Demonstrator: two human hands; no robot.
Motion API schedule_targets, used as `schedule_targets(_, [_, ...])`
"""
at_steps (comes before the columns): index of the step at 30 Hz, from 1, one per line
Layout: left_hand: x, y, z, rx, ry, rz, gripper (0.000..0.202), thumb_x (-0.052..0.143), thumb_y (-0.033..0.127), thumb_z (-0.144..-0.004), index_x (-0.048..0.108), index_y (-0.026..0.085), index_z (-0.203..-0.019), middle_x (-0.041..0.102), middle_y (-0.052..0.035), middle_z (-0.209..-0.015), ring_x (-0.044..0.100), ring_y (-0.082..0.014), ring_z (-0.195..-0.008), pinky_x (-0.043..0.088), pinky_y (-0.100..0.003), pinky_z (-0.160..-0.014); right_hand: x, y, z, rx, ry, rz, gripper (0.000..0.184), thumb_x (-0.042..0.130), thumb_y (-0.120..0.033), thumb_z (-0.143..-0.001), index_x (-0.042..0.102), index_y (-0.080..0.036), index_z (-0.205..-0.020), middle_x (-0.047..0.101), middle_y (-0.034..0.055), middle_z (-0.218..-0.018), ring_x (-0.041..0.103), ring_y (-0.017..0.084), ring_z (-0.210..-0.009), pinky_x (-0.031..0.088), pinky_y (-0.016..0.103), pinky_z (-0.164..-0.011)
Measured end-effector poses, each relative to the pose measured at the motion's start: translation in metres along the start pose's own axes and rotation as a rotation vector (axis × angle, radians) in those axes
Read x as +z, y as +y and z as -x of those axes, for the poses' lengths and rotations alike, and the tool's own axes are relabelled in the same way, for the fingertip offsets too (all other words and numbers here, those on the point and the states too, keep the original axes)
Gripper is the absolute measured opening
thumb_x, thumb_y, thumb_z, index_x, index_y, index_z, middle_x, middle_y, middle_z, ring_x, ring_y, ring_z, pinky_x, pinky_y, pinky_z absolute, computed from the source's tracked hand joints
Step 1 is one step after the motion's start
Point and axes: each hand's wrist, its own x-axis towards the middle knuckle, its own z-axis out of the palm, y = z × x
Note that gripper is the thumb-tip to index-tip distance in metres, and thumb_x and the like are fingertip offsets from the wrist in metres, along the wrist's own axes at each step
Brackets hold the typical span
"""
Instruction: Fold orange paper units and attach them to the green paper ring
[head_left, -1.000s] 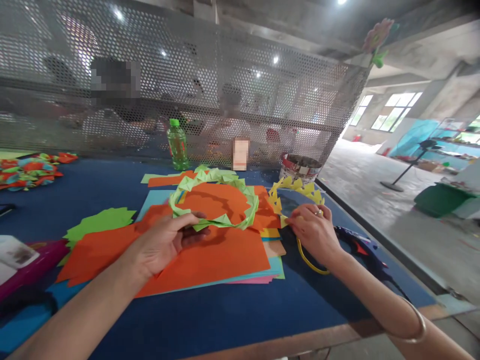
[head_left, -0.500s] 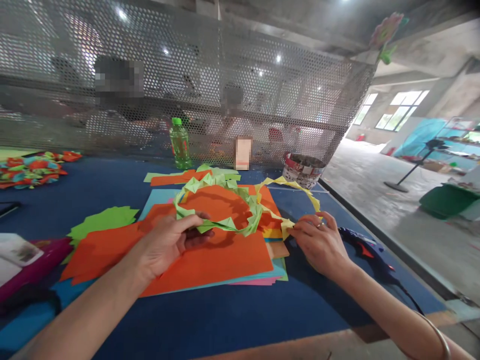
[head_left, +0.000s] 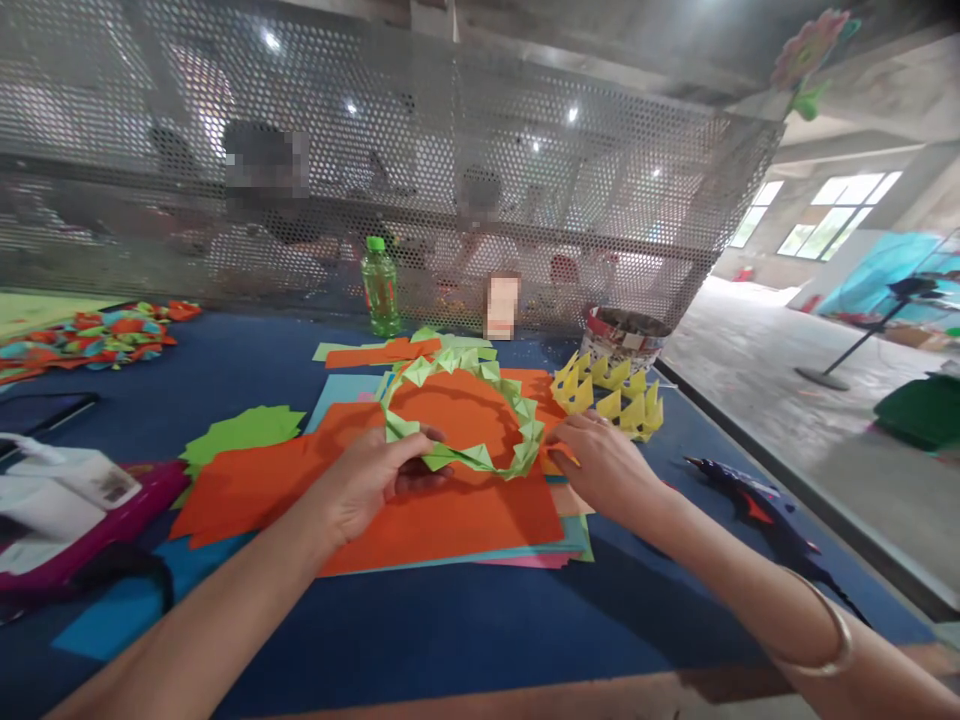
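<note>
Left hand pinches the green crown while the right hand, fingers unreadable, seems freed, the yellow crown released at green's three o'clock

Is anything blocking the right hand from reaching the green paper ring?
Nothing visible stands between the right hand and the green paper ring; orange paper lies beneath, and the yellow paper crown sits beyond the hand.

green bin cut off at right, people blurred behind mesh, right fingers partly hidden
</note>
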Motion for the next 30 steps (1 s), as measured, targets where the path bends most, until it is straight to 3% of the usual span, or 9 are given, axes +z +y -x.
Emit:
schedule_targets(3, [-0.003,0.005,0.0,0.057,0.032,0.009,0.009,0.063,0.008,-0.078,0.066,0.012,-0.086,0.072,-0.0045,-0.071,0.073,-0.0172,-0.062,0.064,-0.026,-0.062,0.014,-0.002,-0.014,0.021,-0.082,-0.089,0.004,0.066,-0.021,-0.086,0.07,-0.019,-0.086,0.069,0.0089,-0.09,0.063,0.025,-0.089,0.043,0.031,-0.075])
schedule_targets(6, [-0.008,0.012,-0.001,0.12,0.07,0.033,0.008,0.062,0.007,-0.079,0.065,0.013,-0.084,0.07,-0.0014,-0.072,0.072,-0.0147,-0.062,0.064,-0.024,-0.063,0.024,0.002,-0.023,0.056,-0.108,-0.201,0.01,0.068,-0.028,-0.085,0.07,-0.018,-0.086,0.069,0.0101,-0.091,0.064,0.023,-0.083,0.043,0.03,-0.071])
schedule_targets(10, [-0.009,0.014,-0.002,0.124,0.079,0.03,0.008,0.062,0.008,-0.079,0.065,0.013,-0.085,0.07,-0.0013,-0.073,0.073,-0.0151,-0.064,0.063,-0.024,-0.063,0.029,0.012,-0.028,0.129,-0.094,-0.406,0.017,0.056,-0.019,-0.087,0.069,-0.019,-0.076,0.069,0.007,-0.085,0.063,0.019,-0.079,0.042,0.028,-0.069])
schedule_targets(13, [-0.004,0.01,0.0,0.073,0.048,-0.015,0.012,0.063,0.009,-0.078,0.065,0.013,-0.089,0.072,-0.0037,-0.071,0.074,-0.0173,-0.064,0.063,-0.025,-0.062,0.025,0.024,-0.03,0.228,-0.091,-0.61,0.023,0.052,-0.025,-0.086,0.066,-0.021,-0.069,0.064,0.0018,-0.065,0.061,0.018,-0.066,0.043,0.026,-0.058])
schedule_targets(19, [0.006,0.004,0.007,-0.015,-0.008,-0.139,0.018,0.066,0.013,-0.075,0.065,0.012,-0.094,0.072,-0.005,-0.065,0.073,-0.0189,-0.057,0.056,-0.021,-0.05,0.005,0.033,-0.027,0.406,-0.063,-1.026,0.029,0.059,-0.046,-0.08,0.066,-0.018,-0.075,0.068,0.0041,-0.068,0.061,0.014,-0.054,0.043,0.024,-0.045])
schedule_targets(21, [0.006,0.003,0.006,-0.015,-0.018,-0.168,0.021,0.067,0.015,-0.074,0.064,0.013,-0.095,0.072,-0.004,-0.063,0.072,-0.0183,-0.056,0.054,-0.02,-0.049,0.0,0.031,-0.025,0.449,-0.022,-1.101,0.027,0.064,-0.045,-0.076,0.066,-0.018,-0.075,0.064,0.001,-0.06,0.055,0.012,-0.046,0.038,0.023,-0.041])
schedule_targets(26, [0.003,-0.004,0.003,-0.003,-0.055,-0.23,0.025,0.071,0.022,-0.07,0.065,0.014,-0.093,0.074,-0.0058,-0.067,0.073,-0.0197,-0.064,0.055,-0.022,-0.054,-0.009,0.025,-0.022,0.517,0.155,-1.226,0.029,0.065,-0.034,-0.073,0.061,-0.023,-0.1,0.056,-0.0083,-0.056,0.046,0.008,-0.044,0.028,0.019,-0.04])
schedule_targets(30, [0.002,-0.008,0.003,0.006,-0.1,-0.27,0.025,0.072,0.026,-0.069,0.067,0.015,-0.091,0.075,-0.007,-0.068,0.072,-0.0185,-0.062,0.054,-0.023,-0.055,-0.011,0.015,-0.019,0.488,0.094,-1.348,0.017,0.065,-0.033,-0.074,0.064,-0.021,-0.086,0.056,-0.0053,-0.063,0.049,0.009,-0.052,0.036,0.02,-0.046])
